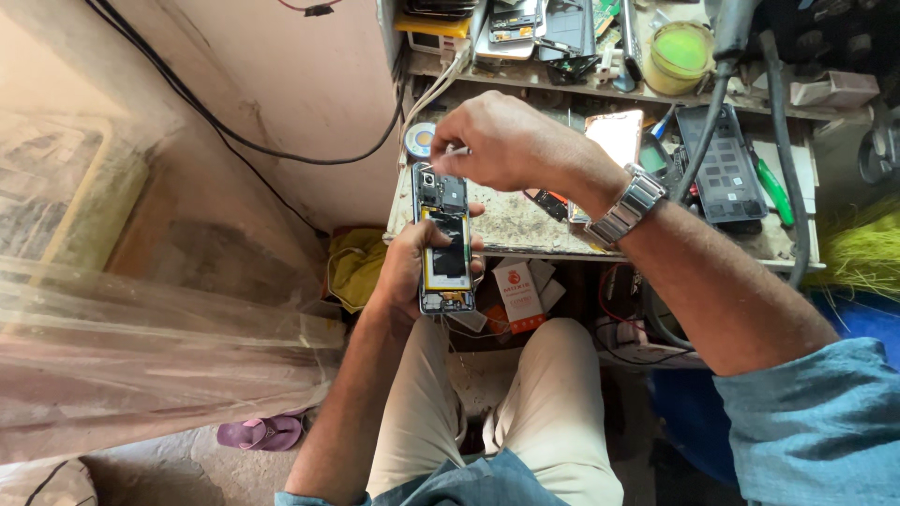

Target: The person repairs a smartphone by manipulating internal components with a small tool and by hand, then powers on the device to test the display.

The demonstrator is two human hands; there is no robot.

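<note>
Cluttered workbench [525, 225], green-filled jar [679, 56]; left hand [408, 267] gripping opened phone [444, 239].

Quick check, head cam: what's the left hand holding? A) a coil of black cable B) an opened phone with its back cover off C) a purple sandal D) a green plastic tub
B: the left hand grips an opened phone upright, its battery and circuit board exposed, while the right hand works at the phone's top end with a thin tool too small to identify.

Brushed metal watch band [630, 204], glossy glass-faced phone [617, 137], scuffed, rough workbench top [511, 225], crinkled translucent plastic sheet [141, 347].
</note>
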